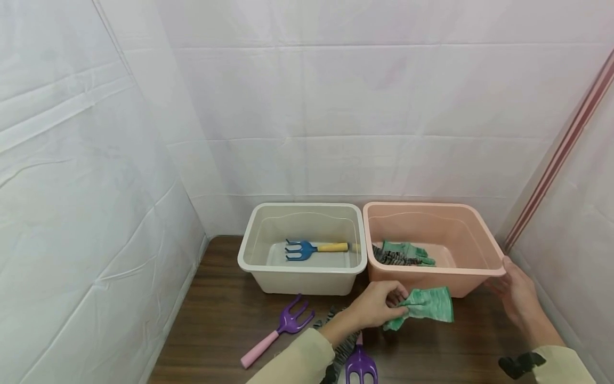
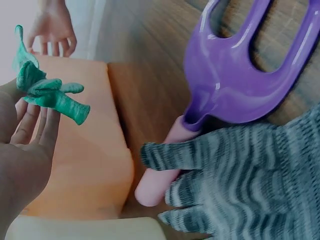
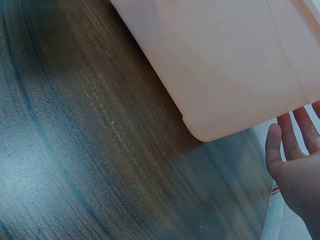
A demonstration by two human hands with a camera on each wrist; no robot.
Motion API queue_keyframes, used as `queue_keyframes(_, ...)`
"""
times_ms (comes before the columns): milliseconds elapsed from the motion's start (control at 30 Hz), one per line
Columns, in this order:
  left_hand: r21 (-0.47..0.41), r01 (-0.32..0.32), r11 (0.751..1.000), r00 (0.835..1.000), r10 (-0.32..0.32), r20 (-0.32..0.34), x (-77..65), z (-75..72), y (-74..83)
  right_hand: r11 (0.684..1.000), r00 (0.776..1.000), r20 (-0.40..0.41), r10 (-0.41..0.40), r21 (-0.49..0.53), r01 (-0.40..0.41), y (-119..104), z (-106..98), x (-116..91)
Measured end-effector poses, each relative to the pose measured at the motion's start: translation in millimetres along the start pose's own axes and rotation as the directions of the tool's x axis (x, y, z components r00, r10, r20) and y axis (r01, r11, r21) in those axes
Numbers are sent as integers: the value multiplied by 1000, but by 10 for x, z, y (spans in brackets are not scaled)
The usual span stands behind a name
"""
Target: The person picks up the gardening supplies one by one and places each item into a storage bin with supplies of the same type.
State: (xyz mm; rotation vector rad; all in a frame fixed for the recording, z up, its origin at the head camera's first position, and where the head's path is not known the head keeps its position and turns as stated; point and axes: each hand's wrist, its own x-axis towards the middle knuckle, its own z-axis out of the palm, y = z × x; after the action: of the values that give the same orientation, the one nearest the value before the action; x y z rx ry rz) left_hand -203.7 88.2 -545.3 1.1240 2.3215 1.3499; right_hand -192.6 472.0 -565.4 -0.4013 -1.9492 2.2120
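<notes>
My left hand [image 1: 371,306] pinches a green glove [image 1: 430,304] between thumb and fingers, in front of the peach bin [image 1: 427,274]. In the left wrist view the same green glove [image 2: 50,92] hangs bunched at the fingertips. My right hand [image 1: 518,290] is at the peach bin's right front corner, its fingers fairly straight against the outer side under the rim. Inside that bin lie another green glove [image 1: 405,249] and a grey-black striped glove [image 1: 394,258]. Below my left forearm a striped glove [image 2: 245,175] partly covers the pink handle of a purple hand fork [image 2: 235,75].
Left of the peach bin stands a white bin [image 1: 307,270] holding a blue hand fork [image 1: 302,249] with a yellow handle. Another purple fork [image 1: 289,321] with a pink handle lies on the brown wooden table [image 1: 211,320]. White sheeting [image 1: 297,106] encloses the back and sides.
</notes>
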Motion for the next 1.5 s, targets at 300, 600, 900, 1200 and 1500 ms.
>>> queue_keyframes(300, -11, -23, 1000, 999, 24, 42, -9, -130, 161, 999, 1000, 1, 11, -37, -11, -24, 14, -15)
queue_keyframes(600, 12, -64, 998, 996, 63, 58, 26, -230, 367, 998, 1000, 5, 3, -66, -3, -21, -1, -29)
queue_keyframes(900, 57, -113, 992, 992, 110, 62, 62, -355, 465, 999, 1000, 21, -9, -49, 10, -26, -13, -14)
queue_keyframes(1200, 72, -122, 990, 992, 121, 22, 99, -418, 503, 999, 1000, 13, 11, -47, -10, 10, -19, -6)
queue_keyframes(1500, 79, -145, 986, 989, 146, -5, 154, -469, 529, 997, 999, 33, 16, -72, -14, -6, -20, 13)
